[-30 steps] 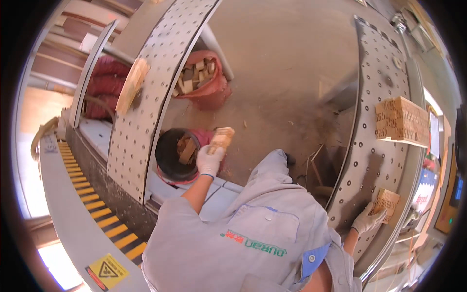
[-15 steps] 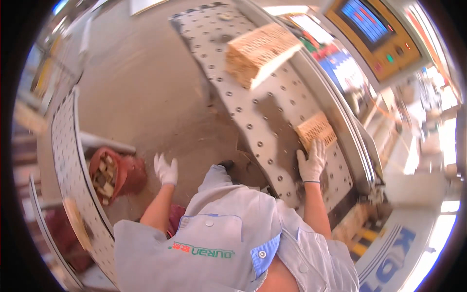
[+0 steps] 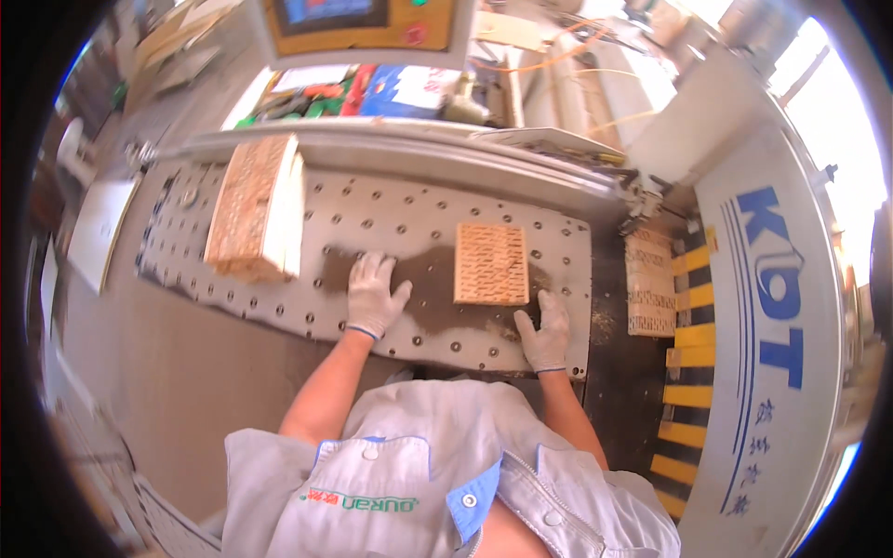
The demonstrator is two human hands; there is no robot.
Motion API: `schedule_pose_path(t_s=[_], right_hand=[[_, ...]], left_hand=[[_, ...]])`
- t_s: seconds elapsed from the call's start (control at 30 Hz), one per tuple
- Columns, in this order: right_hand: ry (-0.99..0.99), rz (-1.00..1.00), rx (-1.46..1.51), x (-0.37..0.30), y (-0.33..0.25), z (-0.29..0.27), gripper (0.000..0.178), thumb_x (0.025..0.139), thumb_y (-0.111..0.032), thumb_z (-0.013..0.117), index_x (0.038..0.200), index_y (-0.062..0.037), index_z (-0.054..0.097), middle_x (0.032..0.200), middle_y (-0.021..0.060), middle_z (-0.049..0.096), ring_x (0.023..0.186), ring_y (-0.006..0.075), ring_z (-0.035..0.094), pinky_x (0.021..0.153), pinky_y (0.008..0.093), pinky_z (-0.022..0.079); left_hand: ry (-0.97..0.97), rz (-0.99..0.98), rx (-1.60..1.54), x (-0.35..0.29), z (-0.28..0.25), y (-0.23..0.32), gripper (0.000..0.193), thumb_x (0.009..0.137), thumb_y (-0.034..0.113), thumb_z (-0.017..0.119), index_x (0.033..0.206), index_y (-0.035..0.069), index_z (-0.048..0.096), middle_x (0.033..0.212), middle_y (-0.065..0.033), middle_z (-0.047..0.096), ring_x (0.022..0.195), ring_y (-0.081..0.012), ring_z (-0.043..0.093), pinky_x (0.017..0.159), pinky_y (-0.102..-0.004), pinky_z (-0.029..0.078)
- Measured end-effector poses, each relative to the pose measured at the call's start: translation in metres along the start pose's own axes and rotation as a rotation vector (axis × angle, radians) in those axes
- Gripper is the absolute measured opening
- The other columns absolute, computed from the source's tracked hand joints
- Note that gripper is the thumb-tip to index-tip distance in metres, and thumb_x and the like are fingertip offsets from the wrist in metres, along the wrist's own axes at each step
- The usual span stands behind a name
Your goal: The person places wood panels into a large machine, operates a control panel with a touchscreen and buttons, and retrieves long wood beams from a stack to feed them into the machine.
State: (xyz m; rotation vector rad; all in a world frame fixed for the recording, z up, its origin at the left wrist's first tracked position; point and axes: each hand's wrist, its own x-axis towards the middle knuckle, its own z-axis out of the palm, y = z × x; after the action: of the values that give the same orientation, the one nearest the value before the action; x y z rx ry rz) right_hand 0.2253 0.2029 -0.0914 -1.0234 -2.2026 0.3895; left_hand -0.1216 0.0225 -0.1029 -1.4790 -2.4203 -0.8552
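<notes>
A small, flat wooden block [image 3: 491, 264] with a slotted, grooved face lies on the pale, dotted metal table [image 3: 423, 206]. At its near right corner is my gloved right hand [image 3: 545, 333], thumb and fingers stretched out and apart; whether it touches the block I cannot tell. My left hand [image 3: 374, 296], gloved too, rests with spread fingers on the dark, worn patch of the table, left of the block and away from it. Farther left stands a tall stack of similar slotted wooden pieces [image 3: 251, 214], leaning slightly.
A metal rail [image 3: 400, 149] runs along the table's far edge. Right of the table another slotted wooden stack [image 3: 650, 284] sits beside yellow-and-black bars [image 3: 688, 358] and a white machine housing [image 3: 772, 232]. Beyond the rail are a control panel [image 3: 363, 39] and loose items.
My view has turned right, toward the table. My left hand has come from over the floor onto the table. My right hand is now by the small block's near right corner.
</notes>
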Motion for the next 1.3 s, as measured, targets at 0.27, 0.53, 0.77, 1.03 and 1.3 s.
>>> schedule_pose_path(t_s=[0.27,0.53,0.77,1.03,1.3], right_hand=[[0.039,0.156,-0.124,-0.004,-0.018,-0.001,0.069,0.093,-0.04,0.091,0.141,0.0053,0.072,0.143,0.0301,0.074,0.137,0.0479,0.068,0.123,0.0572,0.05],[0.183,0.235,-0.266,0.045,0.048,-0.044,0.075,0.092,-0.039,0.089,0.15,0.0032,0.067,0.153,0.0298,0.069,0.144,0.0474,0.064,0.125,0.0548,0.049],[-0.013,0.448,-0.494,0.095,0.154,-0.103,0.093,0.093,-0.05,0.087,0.163,0.0031,0.057,0.172,0.0326,0.052,0.163,0.0474,0.044,0.137,0.0539,0.034],[-0.168,0.595,-0.529,0.127,0.219,-0.13,0.108,0.095,-0.055,0.082,0.178,-0.0007,0.037,0.186,0.0274,0.034,0.172,0.0456,0.029,0.143,0.0499,0.021],[-0.139,0.589,-0.468,0.136,0.214,-0.134,0.107,0.096,-0.053,0.082,0.177,0.0019,0.037,0.186,0.026,0.032,0.173,0.044,0.028,0.143,0.049,0.023]], left_hand=[[-0.144,0.093,-0.152,0.018,0.007,0.021,0.055,0.091,0.033,0.086,0.134,0.0,0.076,0.147,-0.0233,0.067,0.145,-0.0487,0.057,0.126,-0.0593,0.044],[-0.032,0.358,-0.228,0.037,-0.015,0.04,0.071,0.087,0.031,0.093,0.147,0.001,0.068,0.157,-0.0263,0.06,0.149,-0.0519,0.054,0.126,-0.0649,0.042],[-0.103,0.665,-0.309,0.048,0.026,0.094,0.063,0.079,0.025,0.096,0.135,0.009,0.072,0.148,-0.0178,0.067,0.146,-0.0417,0.059,0.126,-0.0628,0.043],[0.167,0.097,-0.033,0.064,0.059,0.06,0.057,0.092,0.019,0.085,0.144,0.001,0.068,0.156,-0.0258,0.058,0.147,-0.0504,0.053,0.128,-0.0639,0.041],[0.11,0.274,-0.056,0.069,0.049,0.078,0.064,0.092,0.032,0.088,0.143,-0.001,0.066,0.157,-0.0256,0.059,0.15,-0.0496,0.052,0.127,-0.064,0.042]])
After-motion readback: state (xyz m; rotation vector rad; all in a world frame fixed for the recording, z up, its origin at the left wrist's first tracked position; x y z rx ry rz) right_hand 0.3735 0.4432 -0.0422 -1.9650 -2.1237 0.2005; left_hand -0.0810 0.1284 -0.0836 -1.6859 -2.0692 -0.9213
